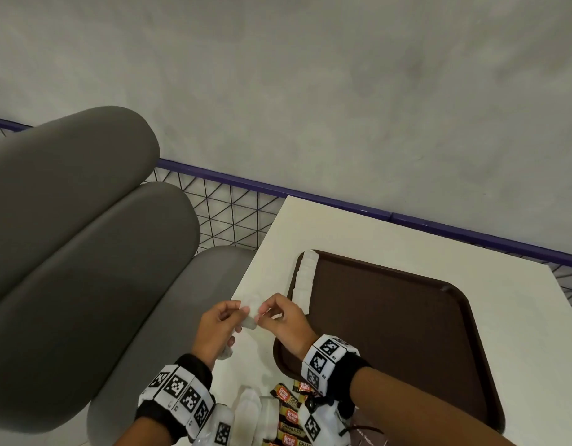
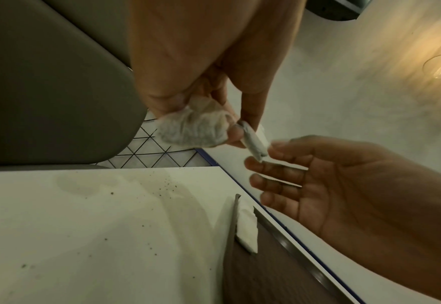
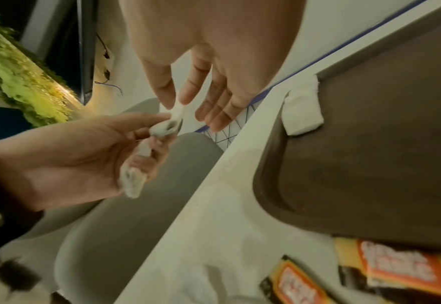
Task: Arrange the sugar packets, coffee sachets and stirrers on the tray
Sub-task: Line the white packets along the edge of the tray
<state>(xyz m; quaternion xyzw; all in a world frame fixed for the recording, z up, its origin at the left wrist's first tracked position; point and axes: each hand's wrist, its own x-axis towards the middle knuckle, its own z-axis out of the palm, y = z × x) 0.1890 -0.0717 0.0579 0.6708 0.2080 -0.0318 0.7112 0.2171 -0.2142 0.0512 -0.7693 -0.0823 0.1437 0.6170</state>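
Handover of one sugar packet point(image 1: 250, 312), pinched between my left hand point(image 1: 215, 329) and right hand point(image 1: 283, 320) at centre frame, calls for a clean left release before I lay it beside the packet row point(image 1: 303, 281) on the tray point(image 1: 407, 333).

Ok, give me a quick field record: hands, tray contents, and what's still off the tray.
left hand: holds white sugar packets
right hand: pinches one of those packets at its end
tray: brown, on white table
on tray: row of white packets along left edge
off tray: coffee sachets and more white packets on the table's near side
stirrers: cannot tell
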